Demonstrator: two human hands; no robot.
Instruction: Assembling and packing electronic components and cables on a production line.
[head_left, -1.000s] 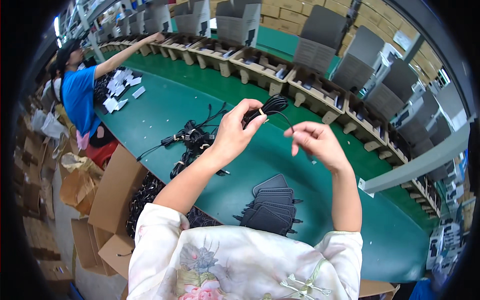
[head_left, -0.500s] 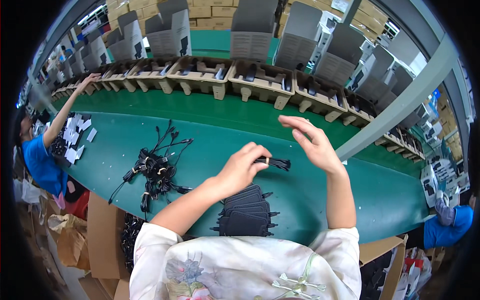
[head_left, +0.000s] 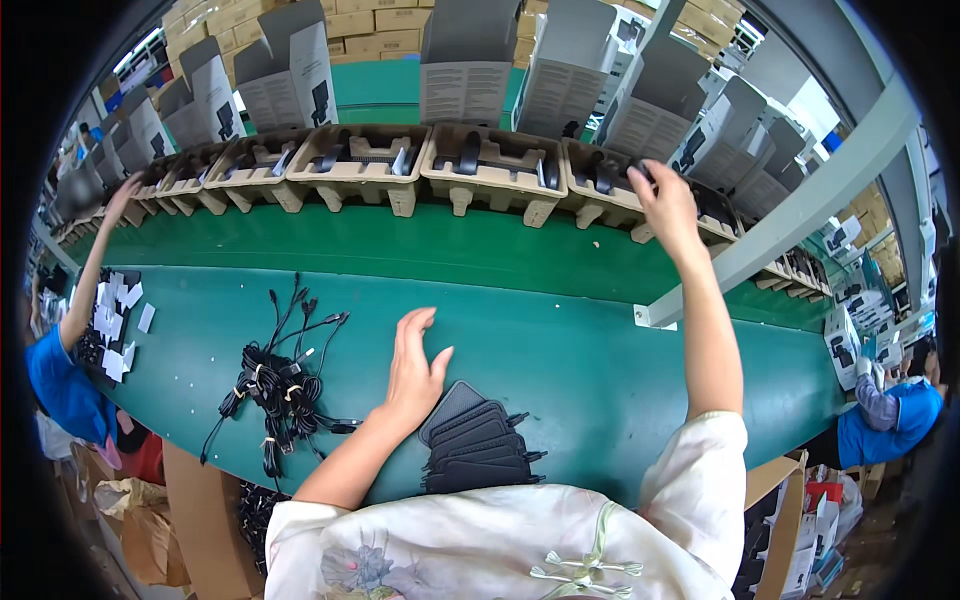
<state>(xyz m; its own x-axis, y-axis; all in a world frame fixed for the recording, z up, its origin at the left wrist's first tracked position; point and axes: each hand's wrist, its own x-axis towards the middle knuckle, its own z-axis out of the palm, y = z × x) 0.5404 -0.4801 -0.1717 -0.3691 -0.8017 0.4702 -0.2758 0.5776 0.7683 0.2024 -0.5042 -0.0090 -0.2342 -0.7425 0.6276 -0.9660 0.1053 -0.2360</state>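
Note:
My left hand (head_left: 410,372) is over the table with fingers apart and nothing in it. Just right of it lies an overlapping stack of flat black rectangular pieces (head_left: 480,445) with short black stubs at their sides. Further left is a pile of black cables (head_left: 285,385) tied in bundles. My right hand (head_left: 670,205) reaches out to a brown moulded-pulp tray (head_left: 603,208) in the row at the back. Its fingers are closed on a black cable bundle (head_left: 640,172), mostly hidden by the fingers and the tray's dark contents.
More pulp trays (head_left: 492,185) with black parts stand along the green ledge, grey open boxes (head_left: 465,85) behind them. A slanted grey metal post (head_left: 780,220) rises right of my right arm. Co-workers in blue sit at the left (head_left: 65,385) and right (head_left: 890,425).
The cable bundle has left my left hand, which has opened and drawn back left. My right hand has moved up and away to the tray. The view has shifted slightly right.

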